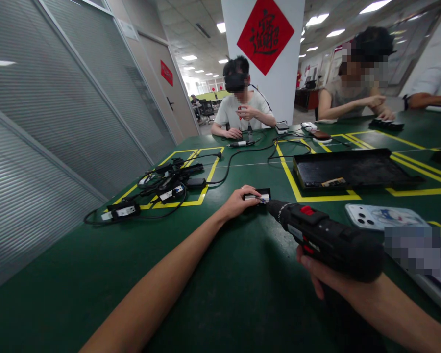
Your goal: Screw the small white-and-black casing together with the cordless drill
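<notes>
My left hand point(238, 200) reaches forward over the green table point(213, 284) and pinches a small black adapter with a white label point(257, 196), holding it down on the table top. My right hand point(318, 274) is wrapped round the grip of a black electric screwdriver with red buttons point(327, 235). The tool lies nearly level, and its nose points at the adapter and meets it at the right end.
A heap of black adapters and cables point(161, 189) lies at the left inside yellow tape lines. A black tray point(353, 169) sits ahead on the right, a phone point(384, 216) nearer. Across the table a person in a headset point(242, 105) and another person point(360, 88) work.
</notes>
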### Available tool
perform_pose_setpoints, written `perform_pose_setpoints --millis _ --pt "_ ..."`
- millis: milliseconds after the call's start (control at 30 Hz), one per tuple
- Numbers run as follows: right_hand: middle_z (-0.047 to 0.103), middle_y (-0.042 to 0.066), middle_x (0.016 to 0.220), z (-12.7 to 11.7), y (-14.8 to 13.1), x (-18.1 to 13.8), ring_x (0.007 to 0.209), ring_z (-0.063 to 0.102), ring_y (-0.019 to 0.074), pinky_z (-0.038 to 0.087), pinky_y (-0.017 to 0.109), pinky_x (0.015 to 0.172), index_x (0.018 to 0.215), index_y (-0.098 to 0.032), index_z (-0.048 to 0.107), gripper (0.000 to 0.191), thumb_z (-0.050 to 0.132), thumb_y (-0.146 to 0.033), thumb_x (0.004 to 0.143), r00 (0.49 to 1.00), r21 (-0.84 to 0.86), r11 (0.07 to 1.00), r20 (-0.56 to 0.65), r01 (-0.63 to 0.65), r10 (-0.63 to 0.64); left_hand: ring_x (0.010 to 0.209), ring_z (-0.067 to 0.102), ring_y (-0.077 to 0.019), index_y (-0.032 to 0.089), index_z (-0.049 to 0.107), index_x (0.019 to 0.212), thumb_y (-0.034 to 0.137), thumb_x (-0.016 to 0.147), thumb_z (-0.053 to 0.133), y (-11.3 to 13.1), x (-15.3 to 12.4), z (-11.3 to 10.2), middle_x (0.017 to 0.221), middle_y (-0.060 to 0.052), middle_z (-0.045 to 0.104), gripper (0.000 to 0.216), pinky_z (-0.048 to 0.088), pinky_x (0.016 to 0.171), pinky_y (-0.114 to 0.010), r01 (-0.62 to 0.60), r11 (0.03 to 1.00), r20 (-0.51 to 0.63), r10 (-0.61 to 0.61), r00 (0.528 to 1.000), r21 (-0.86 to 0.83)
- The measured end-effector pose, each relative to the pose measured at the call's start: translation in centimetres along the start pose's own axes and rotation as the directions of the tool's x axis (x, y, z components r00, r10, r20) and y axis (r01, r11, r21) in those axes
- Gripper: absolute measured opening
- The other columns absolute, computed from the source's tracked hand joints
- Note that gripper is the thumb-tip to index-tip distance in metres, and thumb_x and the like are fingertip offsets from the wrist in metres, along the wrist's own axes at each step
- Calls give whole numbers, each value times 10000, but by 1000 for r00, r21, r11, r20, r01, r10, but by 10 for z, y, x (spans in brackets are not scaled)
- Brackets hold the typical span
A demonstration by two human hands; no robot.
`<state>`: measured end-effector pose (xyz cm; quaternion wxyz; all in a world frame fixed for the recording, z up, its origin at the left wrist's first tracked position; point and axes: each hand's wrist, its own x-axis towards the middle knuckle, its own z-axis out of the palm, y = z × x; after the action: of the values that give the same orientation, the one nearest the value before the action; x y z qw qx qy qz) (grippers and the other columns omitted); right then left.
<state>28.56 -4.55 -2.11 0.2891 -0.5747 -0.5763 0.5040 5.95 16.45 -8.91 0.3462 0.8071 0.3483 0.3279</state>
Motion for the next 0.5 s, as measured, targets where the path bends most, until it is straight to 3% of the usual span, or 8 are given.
perform_pose_setpoints --millis 500 --pt "600 -28 607 0 -1 0 587 587 172 481 336 659 986 -230 567 263 475 -448 871 1000 -23 1000 -1 -18 18 1061 514 -189 170 672 959 291 756 608 -1 0 -1 1097 -66 565 245 361 980 -348 22 1000 10 -22 1000 -18"
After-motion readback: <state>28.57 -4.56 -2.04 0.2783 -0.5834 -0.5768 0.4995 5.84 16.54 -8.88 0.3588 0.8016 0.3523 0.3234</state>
